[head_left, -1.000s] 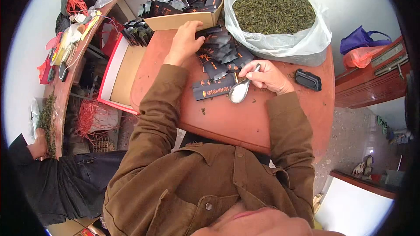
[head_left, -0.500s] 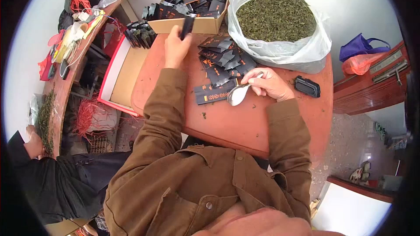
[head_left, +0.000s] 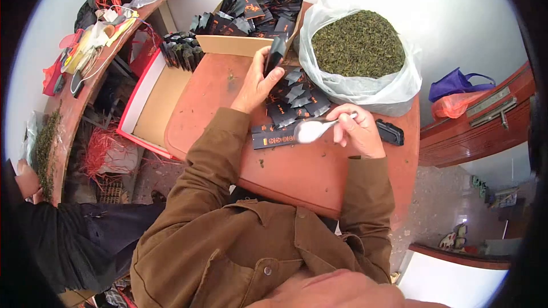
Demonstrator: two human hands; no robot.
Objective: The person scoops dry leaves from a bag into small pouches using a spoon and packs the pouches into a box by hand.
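Observation:
My left hand [head_left: 258, 84] is closed round a small black packet [head_left: 275, 54], held upright in front of the cardboard box. In my right hand [head_left: 358, 131] is a metal spoon [head_left: 311, 131], its bowl pointing left and looking whitish and slightly blurred. Beneath and between the hands lies a pile of black packets [head_left: 285, 111] with orange print. One flat black packet [head_left: 274, 138] sits at the front of the pile, partly covered by the spoon. Behind my right hand stands a clear plastic bag [head_left: 394, 91] full of dried green leaves [head_left: 359, 43].
A cardboard box [head_left: 234, 45] heaped with black packets stands at the back. At left is a red-edged box [head_left: 154, 102] with packets at its far end. A black tray [head_left: 390, 132] lies right of my right hand. Another person's hand [head_left: 27, 179] is at the left side table [head_left: 71, 142].
My left hand has moved right with the packet, away from the box toward the pile. My right hand still holds the spoon, and the view has shifted slightly.

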